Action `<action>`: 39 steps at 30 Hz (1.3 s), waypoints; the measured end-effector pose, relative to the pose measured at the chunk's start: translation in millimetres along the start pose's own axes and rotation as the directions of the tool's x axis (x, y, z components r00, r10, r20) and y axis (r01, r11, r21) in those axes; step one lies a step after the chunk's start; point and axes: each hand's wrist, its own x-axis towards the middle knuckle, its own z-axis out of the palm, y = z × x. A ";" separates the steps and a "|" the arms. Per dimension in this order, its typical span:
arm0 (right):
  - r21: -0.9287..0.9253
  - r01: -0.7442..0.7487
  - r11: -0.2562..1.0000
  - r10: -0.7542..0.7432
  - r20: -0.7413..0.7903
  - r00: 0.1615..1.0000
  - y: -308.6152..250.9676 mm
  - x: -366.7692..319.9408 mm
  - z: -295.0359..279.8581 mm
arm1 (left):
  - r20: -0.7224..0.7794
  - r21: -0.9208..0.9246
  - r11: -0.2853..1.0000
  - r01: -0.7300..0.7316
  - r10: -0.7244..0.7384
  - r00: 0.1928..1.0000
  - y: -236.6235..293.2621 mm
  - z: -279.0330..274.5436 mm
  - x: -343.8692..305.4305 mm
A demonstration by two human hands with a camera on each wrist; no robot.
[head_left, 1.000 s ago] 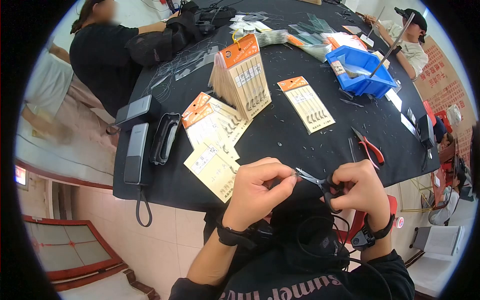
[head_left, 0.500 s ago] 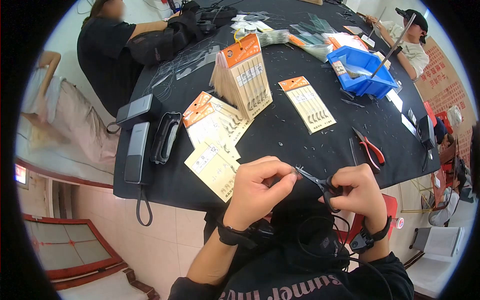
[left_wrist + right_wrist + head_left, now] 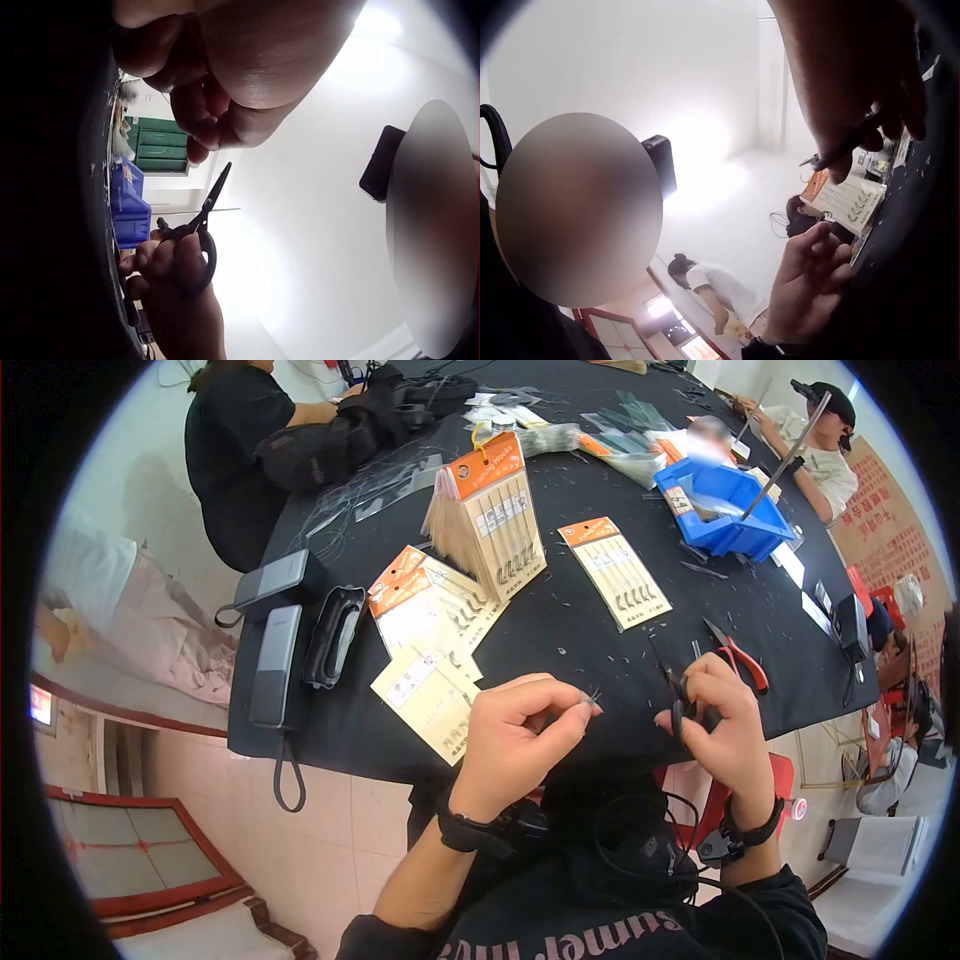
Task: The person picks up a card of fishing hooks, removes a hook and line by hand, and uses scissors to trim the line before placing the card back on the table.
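Between thumb and forefinger, my left hand [image 3: 522, 728] pinches a small fishing hook [image 3: 824, 216], its thin ends poking past the fingertips in the head view. My right hand [image 3: 727, 712] grips black scissors [image 3: 201, 223] by the finger loops, apart from the left hand, blades pointing up and away. Left of the hands lies a pale hook card [image 3: 425, 700], overlapping orange-topped cards [image 3: 410, 600]. Beyond them stands a thick bundle of fishing hook cards [image 3: 500, 520]. One more hook card [image 3: 615, 572] lies flat to its right.
Red-handled pliers [image 3: 745, 660] lie beyond my right hand. A blue bin [image 3: 725, 535] stands at the far right with a rod leaning in it. Power banks [image 3: 275, 665] and a black case [image 3: 333, 635] sit at left. Small clippings dot the black cloth. Other people are around the table.
The scissors have drawn back right from the left hand's fingertips and swung to point away. My left hand stays nearly in place, still pinching. A person at upper left has shifted right.
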 end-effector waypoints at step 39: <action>-0.587 0.065 0.807 -0.086 -0.008 0.996 2.0 10.9 -30.0 | -0.013 -0.024 0.998 0.055 -0.056 0.998 7.5 1.8 -3.3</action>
